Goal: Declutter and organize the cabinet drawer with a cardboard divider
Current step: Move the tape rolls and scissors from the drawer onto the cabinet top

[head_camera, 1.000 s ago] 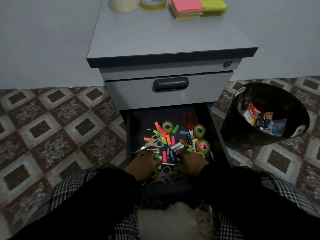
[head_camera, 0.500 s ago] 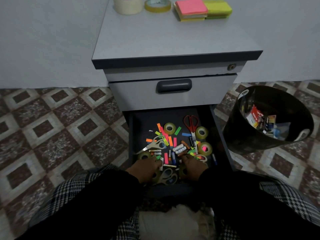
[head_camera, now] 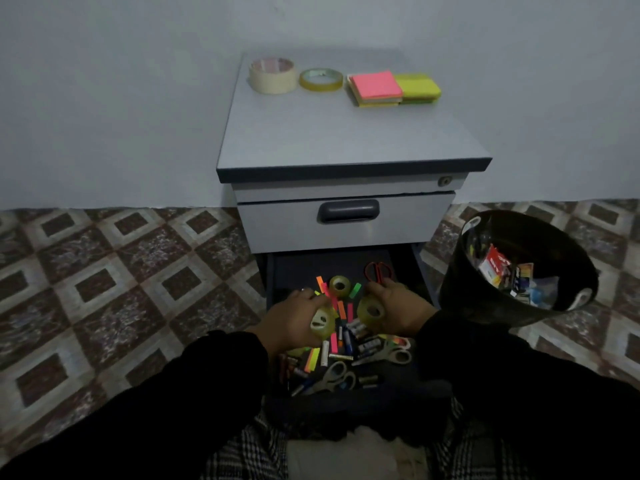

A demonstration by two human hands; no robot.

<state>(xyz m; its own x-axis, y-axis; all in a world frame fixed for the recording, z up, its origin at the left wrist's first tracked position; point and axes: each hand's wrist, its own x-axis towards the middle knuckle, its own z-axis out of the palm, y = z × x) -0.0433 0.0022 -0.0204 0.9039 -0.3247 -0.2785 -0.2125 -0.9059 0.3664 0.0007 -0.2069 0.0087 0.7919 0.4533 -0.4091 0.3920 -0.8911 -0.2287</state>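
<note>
The bottom drawer [head_camera: 273, 271] of the grey cabinet [head_camera: 346, 140] is pulled out, its dark floor littered with neon paper strips, batteries, pens and scissors. My left hand [head_camera: 294, 315] grips a small yellowish tape roll [head_camera: 321, 322] above the clutter. My right hand [head_camera: 398, 306] holds a second small tape roll [head_camera: 371, 310]. A third roll [head_camera: 340, 285] lies between the hands toward the back. Red-handled scissors [head_camera: 378, 271] sit at the back right, grey scissors [head_camera: 334, 375] near the front. No cardboard divider is in sight.
On the cabinet top lie a masking tape roll [head_camera: 273, 75], a clear tape roll [head_camera: 321, 79] and pink and yellow-green sticky note pads [head_camera: 375, 86]. A black bin [head_camera: 457, 289] holding scraps stands right of the drawer. Patterned tile floor surrounds the cabinet.
Both hands have risen from the front of the drawer, each now holding a small tape roll. The camera has tilted up, so more of the wall and cabinet top show.
</note>
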